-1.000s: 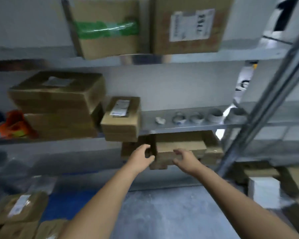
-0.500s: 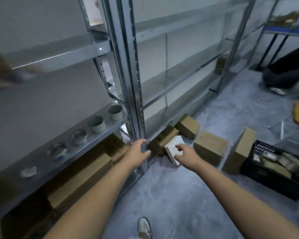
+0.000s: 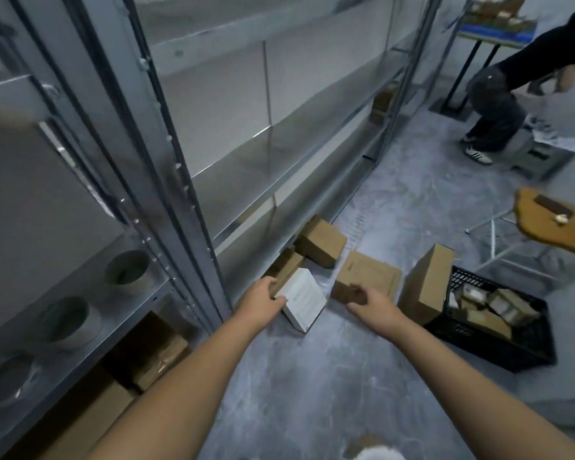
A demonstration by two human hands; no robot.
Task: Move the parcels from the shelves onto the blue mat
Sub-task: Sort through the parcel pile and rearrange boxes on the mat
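Note:
A white parcel [image 3: 304,300] lies tilted on the grey floor at the foot of the metal shelving. My left hand [image 3: 263,298] pinches its left edge between fingers and thumb. My right hand [image 3: 374,303] hovers, fingers apart and empty, over the near edge of a flat brown parcel [image 3: 367,280]. More brown parcels lie around: one behind the white parcel [image 3: 287,270], one against the shelf base [image 3: 321,242], and a tall one standing upright [image 3: 425,283]. Brown parcels [image 3: 153,353] sit on the bottom shelf at the left. No blue mat shows on the floor.
A shelf upright [image 3: 180,194] stands just left of my left hand. Tape rolls [image 3: 128,272] sit on the shelf. At the right are a black crate [image 3: 528,346] of small parcels and a wooden stool [image 3: 558,224]. Another person [image 3: 498,94] bends by a blue-topped table [image 3: 498,31].
My view has swung right from the stocked shelves to the floor beside them. My left hand moved onto the white parcel; my right hand left it and shifted toward the flat brown parcel.

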